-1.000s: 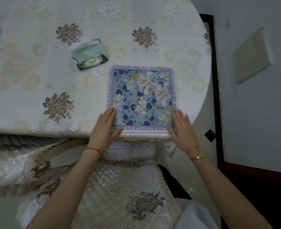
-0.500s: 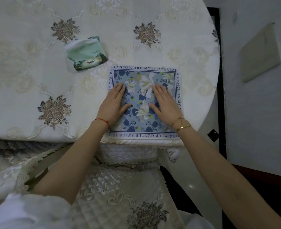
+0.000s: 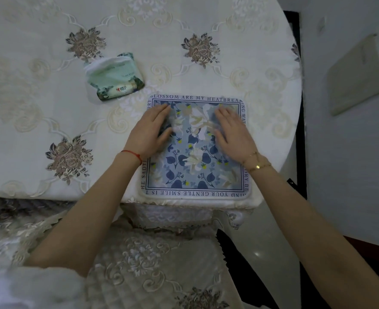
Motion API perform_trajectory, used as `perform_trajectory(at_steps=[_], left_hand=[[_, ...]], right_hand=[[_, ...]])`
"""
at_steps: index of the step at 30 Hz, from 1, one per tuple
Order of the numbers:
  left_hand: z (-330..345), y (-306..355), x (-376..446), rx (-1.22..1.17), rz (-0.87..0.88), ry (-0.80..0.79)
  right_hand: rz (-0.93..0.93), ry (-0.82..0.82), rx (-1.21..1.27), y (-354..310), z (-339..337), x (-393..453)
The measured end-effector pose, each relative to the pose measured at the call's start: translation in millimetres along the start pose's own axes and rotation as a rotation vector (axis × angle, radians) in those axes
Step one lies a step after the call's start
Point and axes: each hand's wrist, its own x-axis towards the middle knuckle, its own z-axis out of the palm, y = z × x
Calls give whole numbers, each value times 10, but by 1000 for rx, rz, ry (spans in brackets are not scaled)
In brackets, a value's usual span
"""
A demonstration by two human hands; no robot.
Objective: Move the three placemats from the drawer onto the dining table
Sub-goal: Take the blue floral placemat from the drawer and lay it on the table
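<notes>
A square placemat [image 3: 195, 172] with blue leaves, white flowers and a lettered border lies flat on the dining table [image 3: 50, 121], its near side along the table's front edge. Whether other mats lie under it cannot be told. My left hand [image 3: 149, 130] lies palm down with straight fingers on the mat's far left part. My right hand [image 3: 232, 130] lies flat on the far right part. Both hands are blurred. No drawer is in view.
A green and white tissue pack [image 3: 114, 78] lies on the cream embroidered tablecloth just beyond the mat's far left corner. A padded chair seat [image 3: 153, 264] stands below the table edge. A wall [image 3: 351, 130] and dark door frame [image 3: 301, 130] are on the right.
Both hands slid from the mat's near corners onto its surface and then farther toward its far side, spreading apart. The mat stays in the same place on the table.
</notes>
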Motion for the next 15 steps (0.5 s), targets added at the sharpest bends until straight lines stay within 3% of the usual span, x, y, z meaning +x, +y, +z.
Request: perform_trajectory(at_steps=[4, 9, 15], left_hand=[[113, 88, 446, 29, 44, -88], [201, -15, 495, 84, 8, -98], [50, -258, 223, 135, -102, -30]], right_hand=[[-89, -71, -54, -285, 77, 596], [-104, -96, -85, -146, 142, 652], [81, -7, -41, 338, -15, 206]])
